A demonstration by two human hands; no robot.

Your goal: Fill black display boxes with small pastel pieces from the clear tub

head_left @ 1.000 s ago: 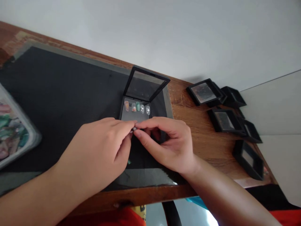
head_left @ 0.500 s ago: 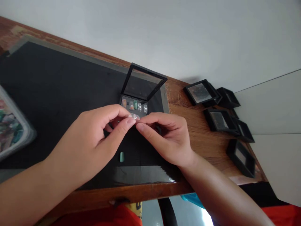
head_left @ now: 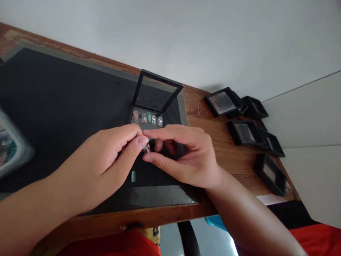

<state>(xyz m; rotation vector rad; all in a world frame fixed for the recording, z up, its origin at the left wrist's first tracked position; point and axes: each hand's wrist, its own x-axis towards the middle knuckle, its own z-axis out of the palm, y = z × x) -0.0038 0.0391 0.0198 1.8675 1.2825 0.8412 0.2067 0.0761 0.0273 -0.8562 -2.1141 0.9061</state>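
Lowered since the earlier frame, a small glossy, dark, red-flecked nail tip [head_left: 146, 148] sits pinched in the left hand [head_left: 109, 154] before an open black plastic case [head_left: 162, 79]; the right hand [head_left: 189, 156] spreads thumb and forefinger; turning it seems underway, calling next for light, steady fingers.

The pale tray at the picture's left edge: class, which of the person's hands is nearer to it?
Left. The left hand sits to the right of the tray, with black mat between them; the right hand is farther off, on the left hand's far side.
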